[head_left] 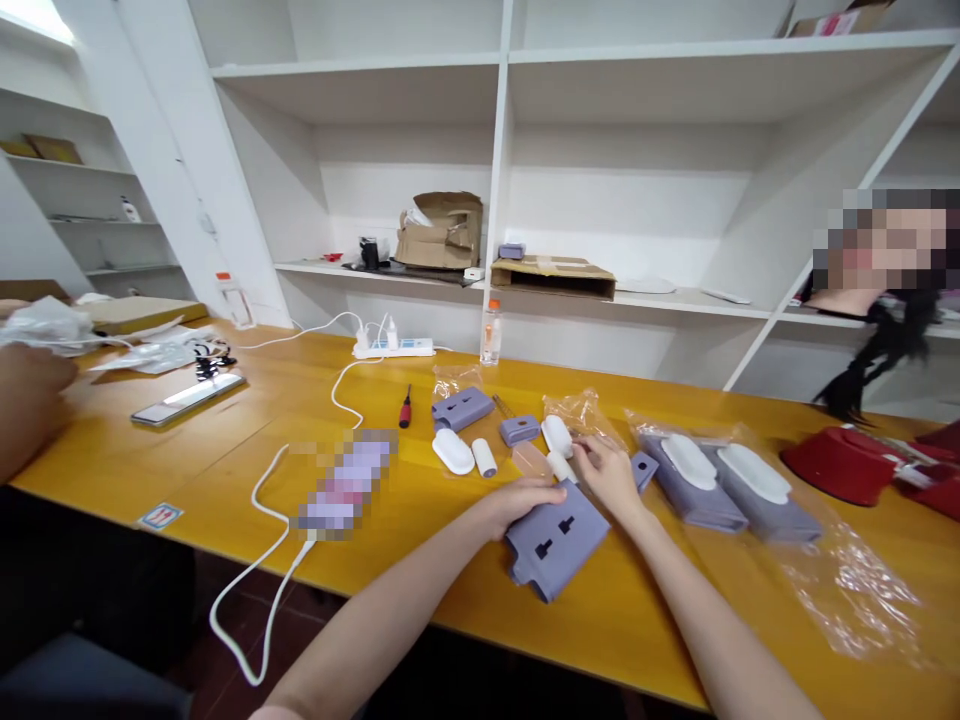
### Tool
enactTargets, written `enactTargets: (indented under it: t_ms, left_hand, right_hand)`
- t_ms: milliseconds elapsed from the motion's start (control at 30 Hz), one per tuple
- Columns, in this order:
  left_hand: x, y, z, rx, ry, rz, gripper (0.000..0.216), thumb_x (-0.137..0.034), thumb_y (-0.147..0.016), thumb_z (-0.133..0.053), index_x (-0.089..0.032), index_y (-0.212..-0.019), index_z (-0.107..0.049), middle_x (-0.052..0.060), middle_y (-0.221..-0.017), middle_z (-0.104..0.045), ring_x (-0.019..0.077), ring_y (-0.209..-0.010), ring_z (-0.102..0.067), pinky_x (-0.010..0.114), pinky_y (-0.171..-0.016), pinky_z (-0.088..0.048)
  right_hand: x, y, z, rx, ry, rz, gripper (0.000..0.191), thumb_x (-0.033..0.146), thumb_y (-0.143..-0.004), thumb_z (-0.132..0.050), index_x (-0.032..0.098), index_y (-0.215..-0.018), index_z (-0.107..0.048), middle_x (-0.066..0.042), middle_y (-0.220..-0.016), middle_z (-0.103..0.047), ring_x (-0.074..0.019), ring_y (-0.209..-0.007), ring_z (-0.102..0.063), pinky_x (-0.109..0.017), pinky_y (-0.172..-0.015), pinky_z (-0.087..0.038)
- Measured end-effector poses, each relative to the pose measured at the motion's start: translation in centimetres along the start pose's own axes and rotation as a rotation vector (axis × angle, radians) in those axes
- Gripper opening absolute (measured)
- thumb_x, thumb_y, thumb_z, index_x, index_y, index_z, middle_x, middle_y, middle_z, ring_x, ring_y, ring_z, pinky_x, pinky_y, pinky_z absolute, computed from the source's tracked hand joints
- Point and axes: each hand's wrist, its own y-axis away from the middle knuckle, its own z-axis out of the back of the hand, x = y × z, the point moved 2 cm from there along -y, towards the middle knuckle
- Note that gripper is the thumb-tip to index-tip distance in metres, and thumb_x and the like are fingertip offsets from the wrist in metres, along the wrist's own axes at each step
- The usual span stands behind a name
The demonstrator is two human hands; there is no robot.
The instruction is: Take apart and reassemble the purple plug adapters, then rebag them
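1. Head view: my L hand (521, 501) is grasping the purple case (561, 548), w/ the thumb upon its upper edge; the face having two black cut-outs is turned upward. If the case touches the worktop (247, 450), I can't tell.
2. My R hand (609, 472) has its fingers bent, the tips close together by the white oval cap (556, 436). Whether it grips smth., I can't tell.
3. Btwn. my hands, just beyond the case, is the white cylinder (560, 466), partly hidden.
4. To the L of it: a second oval cap (453, 452), a second cylinder (484, 458) and a small purple block (520, 431) w/ a round hole.
5. Behind them lies another purple case (465, 408), nr. a red-black screwdriver (405, 410).
6. On my R, two more purple cases (701, 508), each w/ a white oval piece (754, 473) on top, lie side by side amid clear plastic (847, 585).
7. Farther L, a blurred phone (349, 487) is plugged to a white cable (300, 555).
8. At far L edge is another person's hand (34, 400).
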Motion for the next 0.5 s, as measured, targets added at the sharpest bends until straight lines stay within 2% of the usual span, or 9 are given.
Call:
enactTargets:
  t_ms: [300,500]
  left_hand:
    - [0.0,0.1,0.0,0.009,0.076,-0.004,0.021,-0.027,-0.064,-0.068,-0.016,-0.082,-0.067,0.003,-0.072,-0.064,0.0136,-0.060,-0.055,0.026,-0.064,-0.038]
    - [-0.6,-0.1,0.9,-0.042,0.219,0.099,0.034,-0.044,-0.070,-0.059,-0.013,-0.083,-0.063,0.008,-0.074,-0.066,0.0190,-0.065,-0.059,0.030,-0.066,-0.042]
  right_hand:
    - [-0.1,0.0,-0.2,-0.017,0.037,0.010,0.022,0.027,-0.082,-0.042,0.019,-0.080,-0.063,-0.006,-0.082,-0.065,-0.0201,-0.081,-0.057,-0.032,-0.078,-0.041]
    - [-0.7,0.0,-0.2,-0.021,0.146,-0.061,0.023,0.030,-0.082,-0.043,0.019,-0.086,-0.063,-0.008,-0.089,-0.062,-0.0228,-0.086,-0.053,-0.036,-0.080,-0.039]
